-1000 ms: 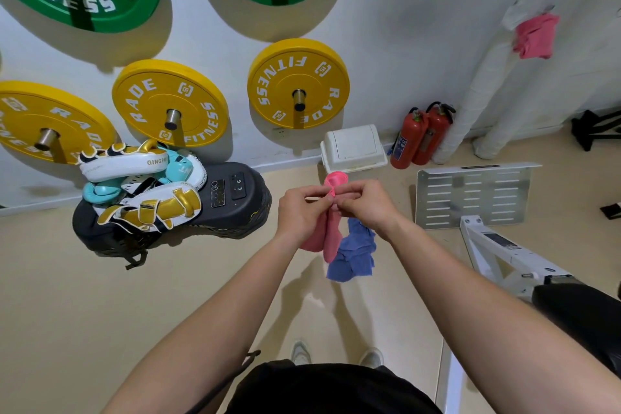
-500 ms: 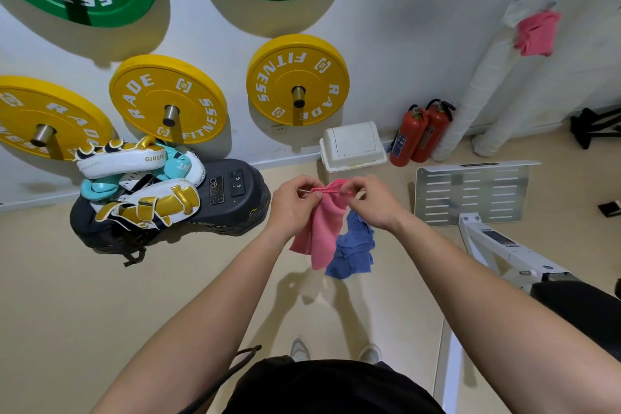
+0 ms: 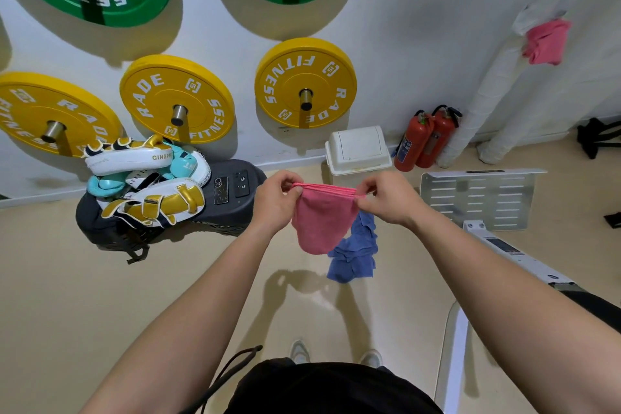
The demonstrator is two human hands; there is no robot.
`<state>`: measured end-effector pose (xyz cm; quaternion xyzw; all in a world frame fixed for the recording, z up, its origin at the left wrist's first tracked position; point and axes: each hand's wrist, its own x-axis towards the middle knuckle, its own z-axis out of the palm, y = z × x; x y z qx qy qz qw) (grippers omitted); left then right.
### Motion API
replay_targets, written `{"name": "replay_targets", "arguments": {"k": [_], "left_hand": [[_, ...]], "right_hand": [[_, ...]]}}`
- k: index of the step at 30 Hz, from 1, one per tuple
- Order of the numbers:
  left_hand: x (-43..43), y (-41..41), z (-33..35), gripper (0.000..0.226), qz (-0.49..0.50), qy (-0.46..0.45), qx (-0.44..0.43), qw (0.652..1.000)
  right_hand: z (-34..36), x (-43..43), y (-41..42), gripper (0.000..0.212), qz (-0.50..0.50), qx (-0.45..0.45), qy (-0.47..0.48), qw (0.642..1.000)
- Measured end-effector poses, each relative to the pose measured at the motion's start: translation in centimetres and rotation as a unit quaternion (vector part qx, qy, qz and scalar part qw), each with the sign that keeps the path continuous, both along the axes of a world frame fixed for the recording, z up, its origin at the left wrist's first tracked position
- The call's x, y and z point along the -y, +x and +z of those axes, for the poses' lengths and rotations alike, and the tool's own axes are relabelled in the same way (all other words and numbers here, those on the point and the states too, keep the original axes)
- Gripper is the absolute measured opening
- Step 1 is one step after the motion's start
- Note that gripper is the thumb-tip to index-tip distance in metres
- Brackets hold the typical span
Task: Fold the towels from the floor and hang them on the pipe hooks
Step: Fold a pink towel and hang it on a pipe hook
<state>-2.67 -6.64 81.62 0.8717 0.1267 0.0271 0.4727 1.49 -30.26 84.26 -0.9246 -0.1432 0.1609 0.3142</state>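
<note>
Beige gym flooring (image 3: 84, 296) runs up to a white wall hung with yellow and green weight plates (image 3: 305, 82), and I stand facing it, my shoes just visible below. My left hand (image 3: 275, 202) and my right hand (image 3: 389, 200) each pinch one end of the pink towel's (image 3: 322, 222) top edge between thumb and fingers, drawing that edge taut and level so the doubled cloth hangs straight in front of me; I judge this squares the layers for the next fold. A blue towel (image 3: 354, 252) lies crumpled on the floor just behind the pink one, not yet picked up. Off to the right, another pink towel (image 3: 546, 40) already hangs high on the white wrapped pipe (image 3: 484, 94), though I cannot make out the hook itself. Two red fire extinguishers (image 3: 425, 139) stand at the pipe's foot beside a white lidded bin (image 3: 358, 153).
</note>
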Motion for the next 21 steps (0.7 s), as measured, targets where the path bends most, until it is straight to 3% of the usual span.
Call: {"name": "replay_targets", "arguments": {"k": [5, 9, 11, 14, 19, 21], "left_hand": [[-0.2, 0.4, 0.1, 0.011, 0.031, 0.01, 0.001, 0.999], [0.5, 0.5, 0.9, 0.007, -0.005, -0.012, 0.001, 1.0], [0.9, 0.6, 1.4, 0.006, -0.022, -0.03, 0.001, 0.999], [1.3, 0.9, 2.8, 0.007, -0.012, -0.063, 0.025, 0.998], [1.7, 1.9, 4.9, 0.011, 0.026, -0.132, 0.093, 0.986], [1.9, 2.0, 4.8, 0.028, 0.038, -0.185, 0.065, 0.98]], "right_hand": [[3.4, -1.4, 0.7, 0.012, 0.039, 0.025, 0.014, 0.999], [3.5, -0.5, 1.0, 0.027, 0.04, 0.042, -0.01, 0.998], [3.7, -0.3, 1.0, 0.023, 0.049, 0.053, -0.025, 0.997], [4.3, -0.2, 0.9, 0.011, 0.01, 0.059, 0.024, 0.998], [6.8, -0.6, 1.4, 0.011, -0.055, 0.061, 0.133, 0.988], [7.5, -1.0, 1.6, 0.008, -0.058, 0.079, 0.141, 0.985]]}}
